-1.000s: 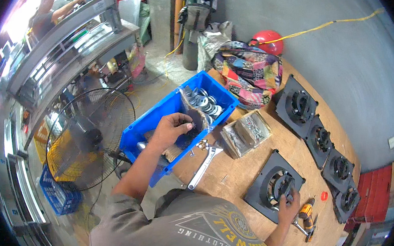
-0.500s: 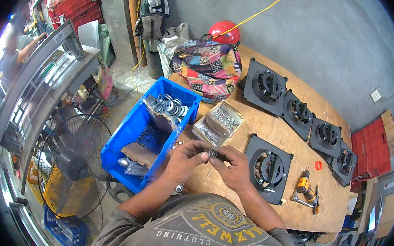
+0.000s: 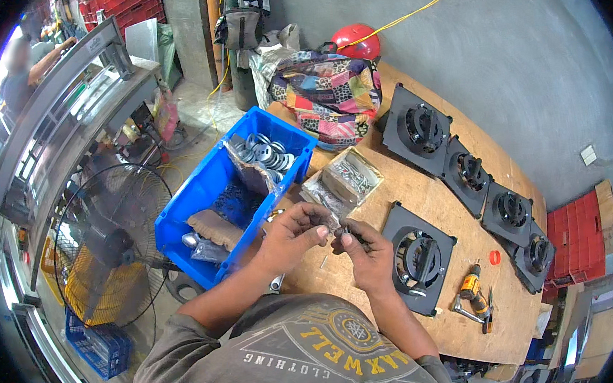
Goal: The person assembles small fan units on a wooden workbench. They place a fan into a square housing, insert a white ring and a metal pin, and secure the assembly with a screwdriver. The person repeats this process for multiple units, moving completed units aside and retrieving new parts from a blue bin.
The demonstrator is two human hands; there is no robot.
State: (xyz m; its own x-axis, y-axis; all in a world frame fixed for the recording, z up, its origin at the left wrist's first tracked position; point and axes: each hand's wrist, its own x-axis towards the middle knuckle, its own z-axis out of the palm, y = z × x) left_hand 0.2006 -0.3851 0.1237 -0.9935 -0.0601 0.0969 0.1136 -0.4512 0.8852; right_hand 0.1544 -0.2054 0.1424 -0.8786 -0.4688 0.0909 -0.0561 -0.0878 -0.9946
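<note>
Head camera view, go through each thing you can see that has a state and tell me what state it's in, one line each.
Left hand: closed on a small part, meeting the right hand.
Right hand: pinching the same small dark part.
Blue bin: open, holding washers and bags.
Bag of screws: open, lying on the table.
Black square unit: flat on the table, untouched.
Cordless driver: lying down, unheld.
Floor fan: blades too blurred to tell.

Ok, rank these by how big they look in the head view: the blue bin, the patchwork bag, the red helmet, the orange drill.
1. blue bin, clearly largest.
2. patchwork bag.
3. red helmet, partly hidden behind the bag, so its full size is unsure.
4. orange drill, smallest, though the fisheye shrinks things near the rim.
</note>
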